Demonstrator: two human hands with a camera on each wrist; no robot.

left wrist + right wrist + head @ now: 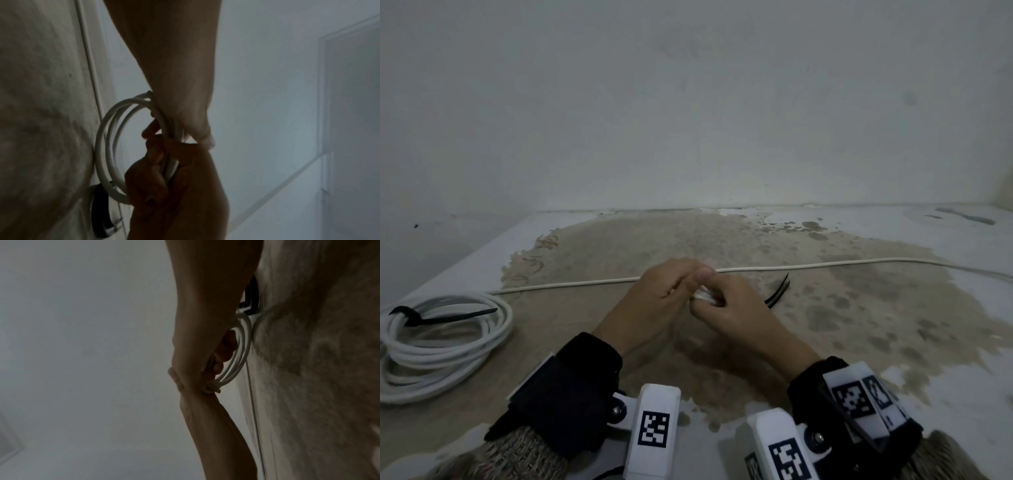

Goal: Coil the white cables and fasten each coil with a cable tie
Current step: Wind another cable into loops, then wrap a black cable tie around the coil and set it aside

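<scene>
A small coil of white cable (702, 297) hangs just above the table, held between both hands. My left hand (671, 291) pinches one side of it with the thumb on top. My right hand (726, 308) curls its fingers round the same bundle. The left wrist view shows the coil's loops (99, 155) hanging free beside the table. In the right wrist view my fingers (223, 350) reach through the coil (247, 337). Loose black cable ties (779, 291) lie just beyond my right hand. Behind both hands a long white cable (859, 263) lies straight across the table.
At the left edge lies a larger white cable coil (448, 342) with a black tie (441, 317) round it. The table top (825, 342) is worn, with brown bare patches. A plain wall (688, 102) rises close behind the table.
</scene>
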